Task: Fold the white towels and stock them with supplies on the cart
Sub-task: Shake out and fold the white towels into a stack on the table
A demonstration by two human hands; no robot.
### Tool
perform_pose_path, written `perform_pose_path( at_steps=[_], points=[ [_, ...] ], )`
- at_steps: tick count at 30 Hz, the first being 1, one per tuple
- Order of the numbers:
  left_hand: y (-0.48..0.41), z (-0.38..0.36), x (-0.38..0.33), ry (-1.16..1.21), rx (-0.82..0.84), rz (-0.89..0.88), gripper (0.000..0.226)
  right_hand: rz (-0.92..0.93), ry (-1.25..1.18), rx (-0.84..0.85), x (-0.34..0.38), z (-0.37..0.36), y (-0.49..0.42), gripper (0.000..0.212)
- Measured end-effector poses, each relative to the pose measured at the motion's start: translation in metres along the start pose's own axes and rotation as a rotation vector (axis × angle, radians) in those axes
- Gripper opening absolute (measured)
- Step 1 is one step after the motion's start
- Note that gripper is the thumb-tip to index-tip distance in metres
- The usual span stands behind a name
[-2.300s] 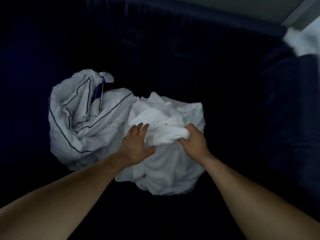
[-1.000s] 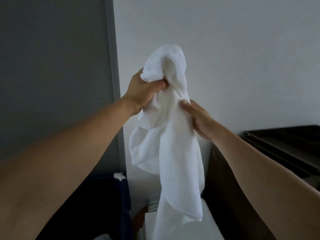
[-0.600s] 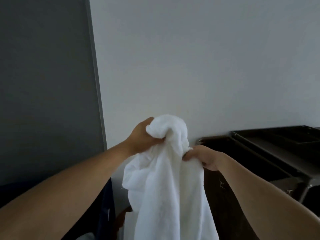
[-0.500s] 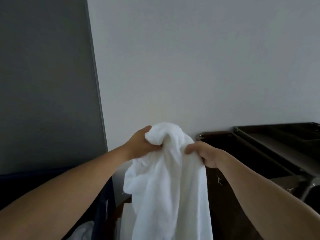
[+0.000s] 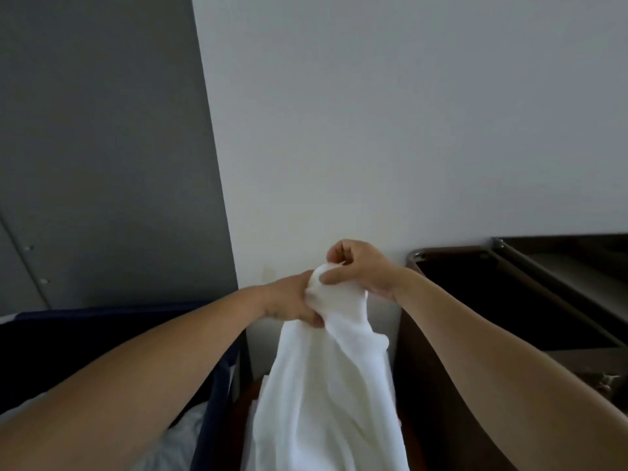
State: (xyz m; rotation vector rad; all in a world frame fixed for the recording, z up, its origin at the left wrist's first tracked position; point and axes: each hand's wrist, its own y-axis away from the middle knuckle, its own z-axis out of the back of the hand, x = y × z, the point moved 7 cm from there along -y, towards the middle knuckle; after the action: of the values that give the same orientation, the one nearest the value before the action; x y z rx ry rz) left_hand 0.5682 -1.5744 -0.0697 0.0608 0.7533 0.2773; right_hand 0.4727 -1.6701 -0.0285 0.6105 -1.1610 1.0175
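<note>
White terry towel (image 5: 326, 385) hangs from your two hands, its top bunched between them. Your right hand (image 5: 360, 266) pinches the upper edge, and your left hand (image 5: 292, 297) grips the bunch just below. It drops between the navy linen bin (image 5: 217, 385) and the brown cart (image 5: 452, 250), with bare wall (image 5: 373, 130) beyond.

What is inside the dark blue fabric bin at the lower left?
Some crumpled white linen shows inside the dark blue fabric bin, against its right wall. The person's left forearm covers most of the opening, so the rest cannot be seen.
</note>
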Motion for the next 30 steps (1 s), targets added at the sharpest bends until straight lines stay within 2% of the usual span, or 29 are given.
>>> perform_pose_path(
  at_steps=[2,3,5,6,8,9,10,12,14,15,16,17,19,20,21,23,25,28,30],
  points=[
    [-0.003,0.011,-0.007,-0.135,-0.092,-0.025,0.038,0.054,-0.022,-0.008,0.016,0.009,0.0,0.046],
    [-0.005,0.02,-0.01,-0.142,-0.183,-0.048,0.026,0.046,0.034,-0.002,0.019,0.015,0.002,0.058],
    [-0.006,0.042,-0.016,-0.006,-0.364,-0.084,0.024,-0.104,0.131,0.017,0.005,0.035,0.012,0.074],
    [-0.004,0.054,-0.019,0.11,-0.442,-0.093,0.026,-0.189,0.175,0.072,-0.007,0.042,0.02,0.068],
    [0.0,0.073,-0.02,0.313,-0.543,-0.104,0.028,-0.287,0.299,0.181,-0.026,0.049,0.036,0.031],
    [0.002,0.079,-0.019,0.356,-0.564,-0.111,0.027,-0.294,0.334,0.152,-0.029,0.052,0.04,0.017],
    [0.004,0.081,-0.018,0.361,-0.544,-0.107,0.025,-0.265,0.321,0.065,-0.027,0.056,0.04,0.013],
    [0.006,0.069,-0.012,0.327,-0.352,-0.062,0.02,-0.151,0.18,-0.199,-0.009,0.068,0.037,0.016],
    [0.01,0.033,-0.006,0.191,0.057,0.04,0.035,-0.027,-0.018,-0.367,0.021,0.07,0.035,0.009],
    [0.016,0.014,-0.007,0.071,0.246,0.075,0.049,0.008,-0.09,-0.391,0.034,0.067,0.034,0.007],
    [0.021,0.002,-0.012,-0.024,0.349,0.076,0.063,0.035,-0.12,-0.37,0.044,0.061,0.031,0.01],
    [0.022,-0.003,-0.024,-0.052,0.346,0.023,0.075,0.059,-0.095,-0.313,0.052,0.052,0.029,0.012],
    [0.019,0.002,-0.059,0.097,0.181,-0.205,0.083,0.084,0.08,-0.169,0.056,0.03,0.026,0.012],
    [0.018,0.009,-0.07,0.197,0.11,-0.277,0.074,0.099,0.169,-0.12,0.055,0.023,0.025,0.01],
    [0.016,0.015,-0.075,0.256,0.06,-0.298,0.06,0.111,0.233,-0.114,0.052,0.022,0.024,0.01],
    [0.014,0.029,-0.075,0.195,-0.06,-0.252,0.031,0.099,0.263,-0.186,0.043,0.032,0.026,0.007],
    [0.012,0.053,-0.074,0.085,-0.247,-0.257,0.036,0.019,0.224,-0.224,0.026,0.049,0.032,0.014],
    [0.018,0.1,-0.076,0.214,-0.538,-0.308,0.034,-0.205,0.161,-0.068,-0.016,0.056,0.048,0.029],
    [0.024,0.133,-0.065,0.286,-0.749,-0.261,0.033,-0.279,0.198,-0.096,-0.033,0.068,0.058,0.03]
  ],
)
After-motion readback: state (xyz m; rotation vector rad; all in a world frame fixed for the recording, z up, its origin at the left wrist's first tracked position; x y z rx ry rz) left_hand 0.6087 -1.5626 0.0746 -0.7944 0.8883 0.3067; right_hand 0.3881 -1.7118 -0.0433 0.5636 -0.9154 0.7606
